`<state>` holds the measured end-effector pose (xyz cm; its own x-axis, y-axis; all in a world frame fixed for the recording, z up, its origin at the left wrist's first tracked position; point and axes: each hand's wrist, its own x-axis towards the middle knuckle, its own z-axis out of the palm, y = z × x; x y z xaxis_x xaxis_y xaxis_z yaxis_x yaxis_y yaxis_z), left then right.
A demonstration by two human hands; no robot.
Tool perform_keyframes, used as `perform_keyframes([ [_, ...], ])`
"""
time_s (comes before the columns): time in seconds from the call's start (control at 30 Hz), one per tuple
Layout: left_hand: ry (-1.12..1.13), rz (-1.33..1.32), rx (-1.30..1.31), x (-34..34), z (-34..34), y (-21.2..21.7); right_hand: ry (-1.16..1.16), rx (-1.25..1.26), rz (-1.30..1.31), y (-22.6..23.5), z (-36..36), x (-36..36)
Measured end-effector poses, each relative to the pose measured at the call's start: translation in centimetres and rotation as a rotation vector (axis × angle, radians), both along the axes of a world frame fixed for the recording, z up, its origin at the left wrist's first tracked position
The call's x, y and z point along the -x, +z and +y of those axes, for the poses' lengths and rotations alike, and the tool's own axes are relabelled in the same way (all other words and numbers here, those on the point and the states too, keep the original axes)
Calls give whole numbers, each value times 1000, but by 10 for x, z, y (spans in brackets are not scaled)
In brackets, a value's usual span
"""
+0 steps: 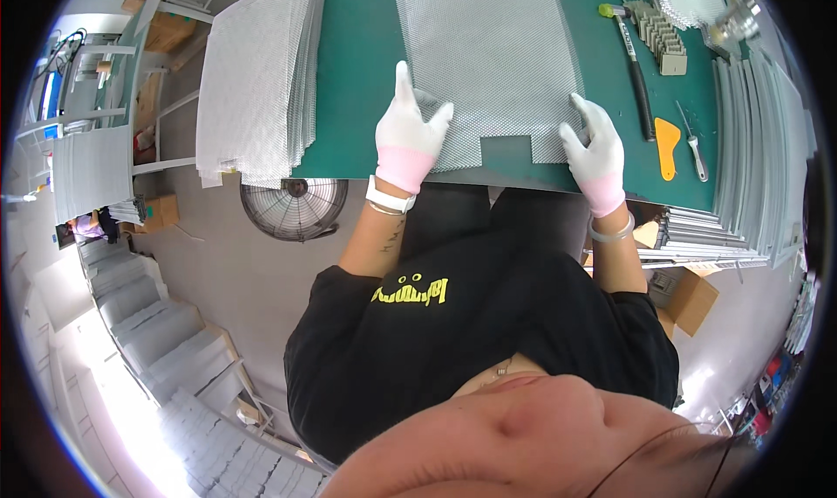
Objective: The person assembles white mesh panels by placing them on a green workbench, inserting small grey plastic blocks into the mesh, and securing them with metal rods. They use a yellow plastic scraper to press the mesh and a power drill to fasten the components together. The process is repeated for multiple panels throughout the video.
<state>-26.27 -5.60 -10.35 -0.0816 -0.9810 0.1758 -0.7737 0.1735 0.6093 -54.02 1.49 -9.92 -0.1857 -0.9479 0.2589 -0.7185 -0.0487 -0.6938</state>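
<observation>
While the green tabletop [357, 88] extends before me, a notched grey mesh sheet [493, 62] lies near its front edge. At the sheet's sides, my left hand [408, 134] has thumb and forefinger spread, my right hand [597, 147] is partly open; I cannot confirm a grip by either. Rightward lie a hammer [640, 88] and orange scraper [667, 145].

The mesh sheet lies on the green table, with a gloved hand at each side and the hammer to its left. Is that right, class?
Not quite: the head view shows the hammer to the right of the mesh sheet, not its left. The sheet does lie on the green table, gloved left hand and right hand at its sides.
</observation>
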Motion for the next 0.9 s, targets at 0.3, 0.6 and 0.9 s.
perform_keyframes([
  [0.3,5,-146,1,4,-1,-5,-21,90,219,-14,2,-5],
  [0.6,-16,-213,1,4,-5,4,-20,-4,283,-4,0,-8],
  [0.9,-217,-465,73,-14,-27,4,147,-206,410,24,-9,15],
])
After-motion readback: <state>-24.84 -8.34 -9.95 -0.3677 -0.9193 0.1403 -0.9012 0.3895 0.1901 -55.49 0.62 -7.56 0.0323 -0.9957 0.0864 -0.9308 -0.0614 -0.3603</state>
